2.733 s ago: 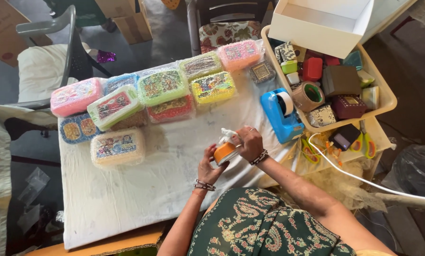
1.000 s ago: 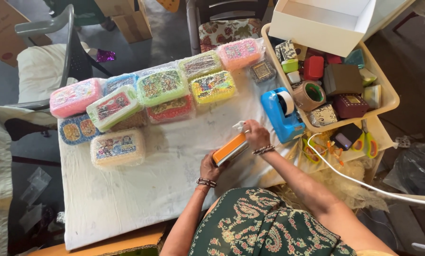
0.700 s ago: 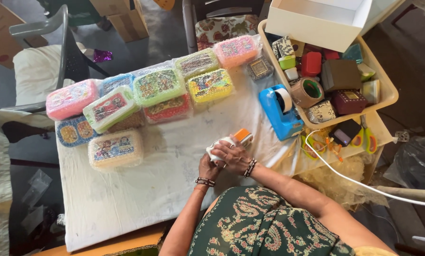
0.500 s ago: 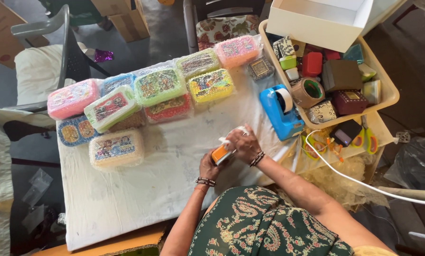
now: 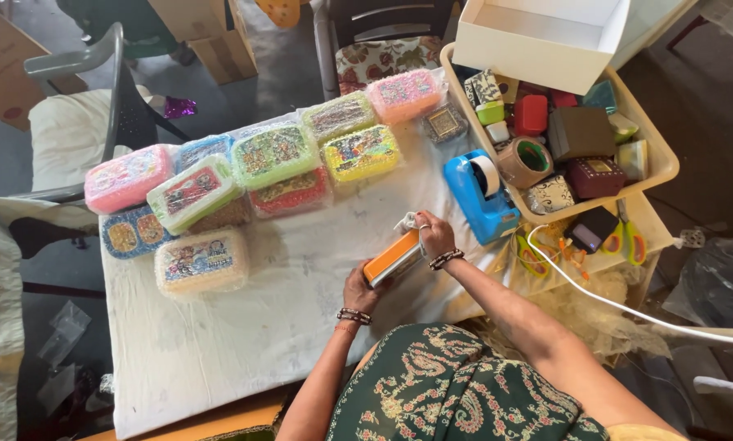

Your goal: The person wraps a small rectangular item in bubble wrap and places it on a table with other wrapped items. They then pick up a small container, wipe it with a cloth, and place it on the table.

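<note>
Both grips closed on one orange box (image 5: 393, 258): left hand (image 5: 360, 290) pinching its lower end, right hand (image 5: 434, 235) clasped over its upper end, with a scrap of clear wrap bunched at the fingertips. Held tilted just above the white-covered counter (image 5: 219, 343), near the right edge. Just beside the right hand, a blue tape dispenser (image 5: 481, 198). Farther up the counter, a cluster of bubble-wrapped lunch boxes (image 5: 244, 184). Off to the right, a beige tray (image 5: 657, 167) crowded with small boxes.
</note>
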